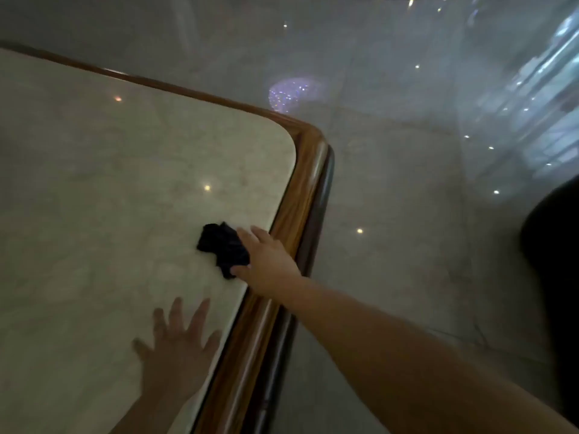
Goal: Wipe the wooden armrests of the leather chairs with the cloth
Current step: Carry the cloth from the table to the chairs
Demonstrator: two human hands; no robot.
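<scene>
Black and crumpled, the cloth [223,249] lies on the pale marble worktop [103,189], close to its right edge and just inside the wooden rim [308,170] that frames the stone. The right hand [268,260] reaches in from the lower right across that rim; its fingers [250,234] lie over the cloth's near side and the thumb sits at the cloth's lower corner, so it touches the fabric, though whether it has pinched it or merely rests on it cannot be told. The left hand [178,343] lies flat on the marble nearer the camera, fingers spread wide, holding nothing — it looks like a brace.

The cloth is a bunched lump with only a slight long axis, running roughly from upper left to lower right, more or less along the line of the right forearm. It sits directly ahead of the right hand and well apart from the left, so the right hand is plainly the nearer.

No leather chair or armrest can be made out here; a dark rounded shape [554,255] at the right border may be one, but that is unclear. In my judgement the wiping proper has not begun, and the coming move is to gather the cloth and carry it off the worktop toward the chairs.
</scene>
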